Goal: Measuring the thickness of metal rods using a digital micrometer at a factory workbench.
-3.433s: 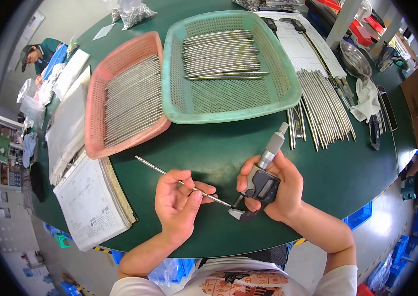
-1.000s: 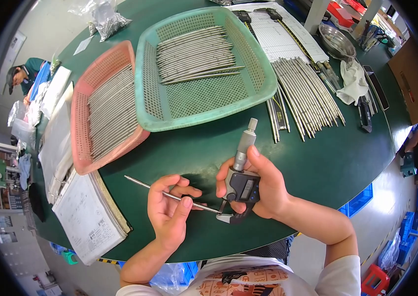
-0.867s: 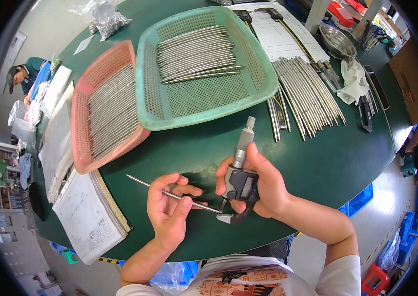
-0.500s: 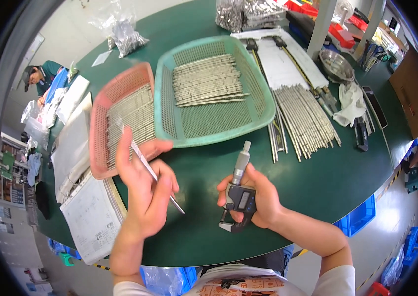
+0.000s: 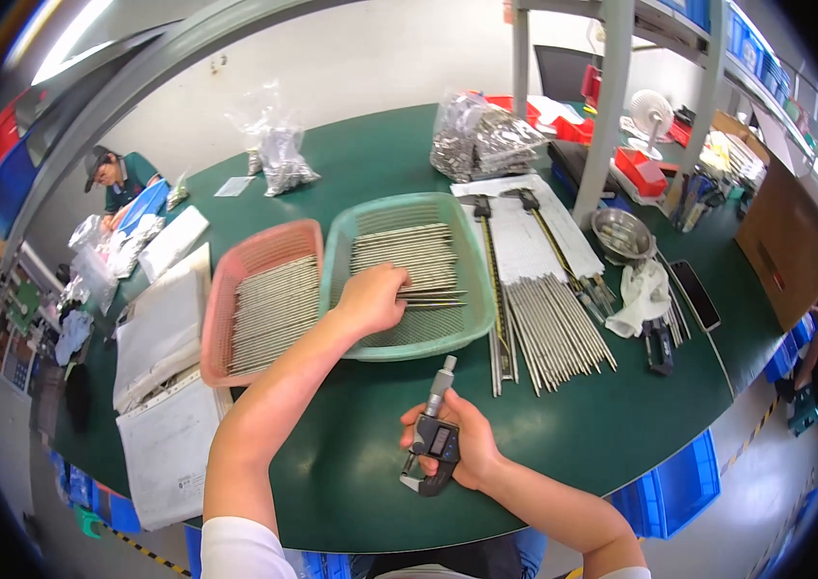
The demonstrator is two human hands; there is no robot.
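My right hand (image 5: 462, 446) holds a digital micrometer (image 5: 434, 439) low over the table's front, its grey thimble pointing up and its jaw toward me. Nothing shows in the micrometer's jaw. My left hand (image 5: 372, 299) reaches into the green mesh basket (image 5: 380, 349), fingers curled down and closed on a thin metal rod (image 5: 438, 305) at the near side of the pile; the fingertips are partly hidden. More metal rods (image 5: 407, 253) lie side by side behind it. To the left, a pink mesh basket (image 5: 219, 333) holds another layer of rods (image 5: 276, 314), partly behind my left forearm.
Right of the baskets, two calipers (image 5: 489, 261) lie over white paper, with a row of thicker rods (image 5: 554, 333) before them. Farther right are a metal bowl (image 5: 623, 234), a white cloth (image 5: 640, 297) and a phone (image 5: 695, 295). An open binder (image 5: 173, 439) lies left.
My left hand, which held a thin rod up in front of the pink basket, has moved forward and right into the green basket. The micrometer stays in my right hand. The view has tilted up.
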